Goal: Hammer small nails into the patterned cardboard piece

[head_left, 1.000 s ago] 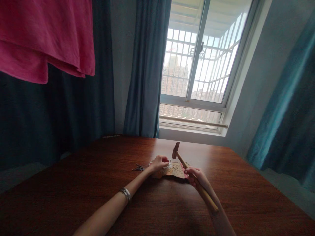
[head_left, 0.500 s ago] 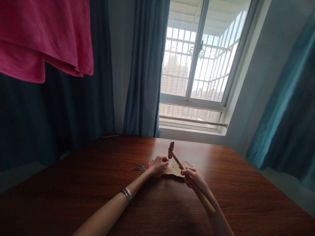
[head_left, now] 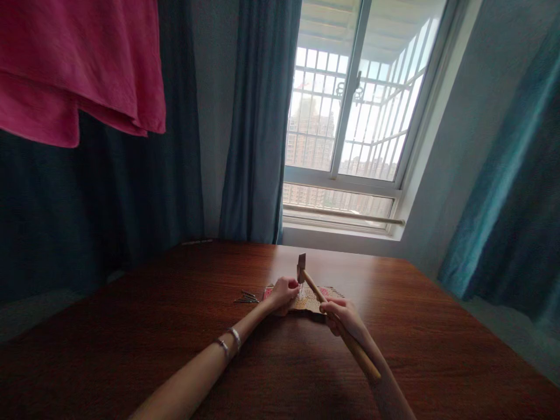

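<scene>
My right hand (head_left: 343, 315) is wrapped round the wooden handle of a hammer (head_left: 317, 290). The hammer's head is up, just above and touching or very near the top of a thin upright nail (head_left: 301, 287); the gap is too small to judge. Beside it, my left hand (head_left: 285, 293) is closed in a pinch on the nail. Beneath both hands lies a tan board (head_left: 311, 301) with many small dark holes or dots and pink-red patches. The left hand covers part of its left side.
Several more nails (head_left: 247, 297) lie in a loose pile left of the board on the brown wooden table (head_left: 210, 274). A window (head_left: 341, 140) with blue curtains (head_left: 260, 128) stands behind the table. A pink cloth (head_left: 109, 70) hangs at the upper left.
The hammer's head has shifted slightly left over the nail, and my right hand moved a little left with it. The bracelets on my left wrist have spread apart. My left hand stays in place.
</scene>
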`<action>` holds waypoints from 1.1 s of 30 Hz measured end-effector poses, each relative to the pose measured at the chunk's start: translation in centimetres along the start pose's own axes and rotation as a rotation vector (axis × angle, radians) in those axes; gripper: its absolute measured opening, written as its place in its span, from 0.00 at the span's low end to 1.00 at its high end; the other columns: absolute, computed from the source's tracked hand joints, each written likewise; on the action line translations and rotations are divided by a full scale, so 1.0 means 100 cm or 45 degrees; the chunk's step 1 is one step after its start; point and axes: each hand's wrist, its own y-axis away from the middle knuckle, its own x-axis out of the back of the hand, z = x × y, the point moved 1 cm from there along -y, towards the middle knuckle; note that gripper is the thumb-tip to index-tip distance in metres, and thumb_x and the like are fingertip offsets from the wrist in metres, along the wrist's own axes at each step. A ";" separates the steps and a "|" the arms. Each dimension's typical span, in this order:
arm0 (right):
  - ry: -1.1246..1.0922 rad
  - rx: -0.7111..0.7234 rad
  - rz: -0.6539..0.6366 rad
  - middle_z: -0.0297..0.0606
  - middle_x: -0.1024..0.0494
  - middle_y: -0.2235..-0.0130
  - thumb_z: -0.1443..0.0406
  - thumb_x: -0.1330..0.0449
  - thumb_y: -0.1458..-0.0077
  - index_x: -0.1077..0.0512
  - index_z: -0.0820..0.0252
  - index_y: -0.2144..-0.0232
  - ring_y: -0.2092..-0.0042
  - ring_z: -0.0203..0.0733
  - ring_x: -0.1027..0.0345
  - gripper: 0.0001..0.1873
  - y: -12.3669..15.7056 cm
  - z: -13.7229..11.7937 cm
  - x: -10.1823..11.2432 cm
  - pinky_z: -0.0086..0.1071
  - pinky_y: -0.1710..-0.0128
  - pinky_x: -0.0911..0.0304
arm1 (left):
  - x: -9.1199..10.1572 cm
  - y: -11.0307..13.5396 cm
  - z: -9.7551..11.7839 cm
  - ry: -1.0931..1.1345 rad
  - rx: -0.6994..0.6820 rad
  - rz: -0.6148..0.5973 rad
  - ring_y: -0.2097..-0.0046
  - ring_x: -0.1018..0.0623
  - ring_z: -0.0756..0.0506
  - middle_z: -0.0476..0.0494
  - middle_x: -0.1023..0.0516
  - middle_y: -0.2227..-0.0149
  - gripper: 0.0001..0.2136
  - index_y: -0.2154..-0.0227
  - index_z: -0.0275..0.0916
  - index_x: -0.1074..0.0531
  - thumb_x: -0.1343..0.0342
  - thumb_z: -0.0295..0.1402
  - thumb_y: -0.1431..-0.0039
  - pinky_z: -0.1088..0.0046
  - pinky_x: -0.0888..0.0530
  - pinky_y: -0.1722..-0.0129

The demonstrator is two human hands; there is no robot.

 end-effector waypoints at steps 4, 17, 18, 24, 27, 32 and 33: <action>-0.011 -0.015 0.001 0.27 0.39 0.90 0.59 0.42 0.61 0.35 0.61 0.81 0.88 0.29 0.49 0.10 0.001 -0.001 0.000 0.23 0.91 0.55 | -0.001 -0.001 -0.001 -0.012 -0.002 0.002 0.70 0.28 0.51 0.47 0.24 0.73 0.09 0.73 0.34 0.26 0.48 0.34 0.49 0.78 0.37 0.70; -0.019 -0.042 -0.015 0.28 0.39 0.89 0.59 0.42 0.61 0.34 0.61 0.80 0.87 0.30 0.49 0.11 -0.001 0.002 0.002 0.23 0.90 0.57 | -0.003 -0.002 -0.004 0.004 -0.028 -0.009 0.69 0.27 0.50 0.46 0.23 0.73 0.09 0.73 0.34 0.25 0.48 0.34 0.50 0.78 0.36 0.70; -0.019 -0.041 -0.014 0.27 0.39 0.90 0.58 0.42 0.60 0.34 0.61 0.80 0.88 0.30 0.49 0.11 -0.001 0.001 0.002 0.23 0.90 0.57 | -0.003 -0.002 -0.004 0.003 -0.031 -0.007 0.69 0.27 0.50 0.46 0.23 0.73 0.09 0.73 0.34 0.25 0.48 0.34 0.50 0.78 0.36 0.70; -0.017 0.087 0.150 0.28 0.39 0.89 0.60 0.43 0.60 0.30 0.64 0.76 0.88 0.30 0.49 0.12 -0.003 0.002 0.016 0.24 0.90 0.54 | -0.003 -0.003 -0.008 0.037 -0.020 -0.047 0.69 0.26 0.49 0.45 0.22 0.72 0.11 0.71 0.34 0.24 0.48 0.35 0.51 0.77 0.35 0.69; 0.068 0.092 0.324 0.27 0.39 0.90 0.60 0.43 0.60 0.28 0.67 0.72 0.87 0.31 0.48 0.15 -0.008 0.008 0.032 0.25 0.89 0.51 | -0.001 -0.006 -0.013 0.106 -0.008 -0.083 0.67 0.25 0.48 0.44 0.22 0.70 0.12 0.69 0.33 0.24 0.47 0.34 0.53 0.77 0.33 0.68; 0.371 0.074 0.664 0.29 0.36 0.88 0.61 0.44 0.62 0.25 0.68 0.69 0.85 0.33 0.43 0.18 -0.016 0.024 0.059 0.26 0.86 0.47 | 0.007 -0.010 -0.013 0.260 -0.047 -0.229 0.63 0.25 0.46 0.43 0.21 0.66 0.16 0.63 0.31 0.24 0.47 0.29 0.57 0.75 0.31 0.65; 0.466 0.067 0.711 0.31 0.35 0.88 0.61 0.44 0.62 0.24 0.68 0.69 0.84 0.35 0.41 0.18 -0.016 0.026 0.065 0.26 0.85 0.46 | 0.011 -0.011 -0.010 0.284 -0.052 -0.247 0.63 0.24 0.46 0.42 0.21 0.65 0.18 0.62 0.31 0.25 0.48 0.27 0.58 0.75 0.31 0.64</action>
